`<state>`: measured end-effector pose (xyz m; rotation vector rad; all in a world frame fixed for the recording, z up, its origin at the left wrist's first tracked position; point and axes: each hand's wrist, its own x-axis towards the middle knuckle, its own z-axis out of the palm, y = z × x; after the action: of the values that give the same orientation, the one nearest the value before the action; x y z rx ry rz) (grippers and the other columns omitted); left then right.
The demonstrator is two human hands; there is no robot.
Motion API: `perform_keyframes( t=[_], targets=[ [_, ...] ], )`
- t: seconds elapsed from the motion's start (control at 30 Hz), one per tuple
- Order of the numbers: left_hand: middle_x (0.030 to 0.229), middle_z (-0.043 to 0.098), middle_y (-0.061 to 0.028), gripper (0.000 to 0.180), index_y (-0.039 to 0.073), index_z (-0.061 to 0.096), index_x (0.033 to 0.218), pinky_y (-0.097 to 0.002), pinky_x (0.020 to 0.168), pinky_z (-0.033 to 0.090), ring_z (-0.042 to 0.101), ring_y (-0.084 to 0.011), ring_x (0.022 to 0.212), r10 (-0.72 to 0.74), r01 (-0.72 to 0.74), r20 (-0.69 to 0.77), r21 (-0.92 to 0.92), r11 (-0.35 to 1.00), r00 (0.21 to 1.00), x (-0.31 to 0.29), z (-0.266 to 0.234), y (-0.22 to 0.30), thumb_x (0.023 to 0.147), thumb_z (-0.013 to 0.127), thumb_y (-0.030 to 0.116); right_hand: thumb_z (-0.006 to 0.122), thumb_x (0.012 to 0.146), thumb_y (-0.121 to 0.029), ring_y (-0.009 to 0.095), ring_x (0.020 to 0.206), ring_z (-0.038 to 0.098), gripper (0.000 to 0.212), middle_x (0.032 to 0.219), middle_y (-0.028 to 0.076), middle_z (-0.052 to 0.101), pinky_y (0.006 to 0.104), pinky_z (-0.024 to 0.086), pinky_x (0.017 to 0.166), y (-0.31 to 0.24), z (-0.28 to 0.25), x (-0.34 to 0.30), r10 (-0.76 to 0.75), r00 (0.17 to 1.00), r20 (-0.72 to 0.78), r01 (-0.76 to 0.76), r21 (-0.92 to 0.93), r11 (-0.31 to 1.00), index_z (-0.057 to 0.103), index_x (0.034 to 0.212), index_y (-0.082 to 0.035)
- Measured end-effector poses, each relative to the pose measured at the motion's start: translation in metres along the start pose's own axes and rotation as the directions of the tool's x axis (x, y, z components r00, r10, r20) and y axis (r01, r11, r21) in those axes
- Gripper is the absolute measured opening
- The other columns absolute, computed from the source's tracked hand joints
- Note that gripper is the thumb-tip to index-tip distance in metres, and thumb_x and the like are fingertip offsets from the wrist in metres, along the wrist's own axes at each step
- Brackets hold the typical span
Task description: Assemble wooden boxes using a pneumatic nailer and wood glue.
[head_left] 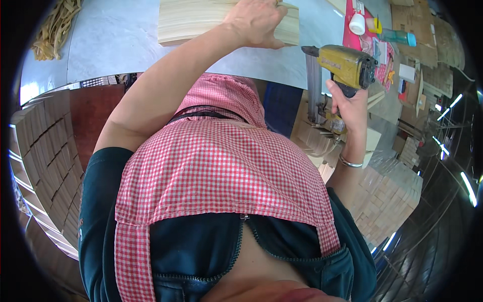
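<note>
A: Where is your wooden board?
B: It lies on the pale surface; your left grip rests over its right part, thumb out at the near edge; whether it pinches, I cannot tell.
A: And your right grip?
B: It is wrapped around your yellow nail gun; the gun's nose is just beside the board's near right corner.
</note>
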<state>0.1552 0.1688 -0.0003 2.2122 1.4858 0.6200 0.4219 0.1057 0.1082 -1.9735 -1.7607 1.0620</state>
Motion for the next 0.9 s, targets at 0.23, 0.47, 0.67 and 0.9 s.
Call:
perform_keyframes(
  t=[0.23, 0.47, 0.67, 0.9],
  targets=[
    [0.118, 0.059, -0.0206, 0.059, 0.003, 0.067, 0.106, -0.0449, 0.099, 0.044, 0.057, -0.0366, 0.107, -0.003, 0.009, -0.059, 0.107, 0.994, 0.998, -0.007, -0.003, -0.002, 0.069, 0.079, 0.047, 0.071, 0.092, -0.015, 0.009, 0.042, 0.044, 0.016, 0.054, -0.001, 0.053, 0.0218, 0.038, 0.041, -0.017, 0.005, -0.007, -0.04, 0.999, 0.031, 0.041, -0.018, 0.999, 0.067, 0.088, 0.0],
    [0.117, 0.06, -0.0202, 0.058, 0.003, 0.067, 0.105, -0.0446, 0.099, 0.044, 0.057, -0.0361, 0.106, -0.111, 0.1, 0.2, 0.065, 0.993, 0.973, 0.0, -0.019, 0.01, 0.07, 0.078, 0.048, 0.071, 0.093, -0.014, 0.008, 0.041, 0.043, 0.016, 0.053, -0.001, 0.052, 0.0219, 0.038, 0.041, -0.025, 0.009, -0.007, -0.042, 0.999, 0.025, 0.042, -0.003, 0.999, 0.067, 0.089, 0.0],
    [0.116, 0.06, -0.0198, 0.057, 0.003, 0.067, 0.104, -0.044, 0.1, 0.043, 0.057, -0.0358, 0.107, -0.116, 0.111, 0.184, 0.039, 0.993, 0.976, 0.004, -0.009, 0.007, 0.071, 0.077, 0.048, 0.072, 0.092, -0.015, 0.008, 0.041, 0.043, 0.017, 0.053, 0.0, 0.053, 0.022, 0.038, 0.04, -0.029, 0.014, -0.007, -0.009, 1.0, 0.029, 0.007, 0.043, 0.999, 0.067, 0.088, 0.0],
    [0.117, 0.06, -0.0196, 0.057, 0.003, 0.067, 0.104, -0.0441, 0.101, 0.043, 0.057, -0.0355, 0.108, 0.01, -0.002, -0.074, 0.112, 0.994, 0.997, -0.006, -0.003, 0.0, 0.072, 0.077, 0.048, 0.072, 0.092, -0.016, 0.009, 0.04, 0.043, 0.018, 0.053, 0.0, 0.053, 0.022, 0.039, 0.04, -0.031, 0.011, 0.001, -0.02, 0.999, 0.043, 0.017, 0.056, 0.998, 0.068, 0.088, 0.001]
  ],
)
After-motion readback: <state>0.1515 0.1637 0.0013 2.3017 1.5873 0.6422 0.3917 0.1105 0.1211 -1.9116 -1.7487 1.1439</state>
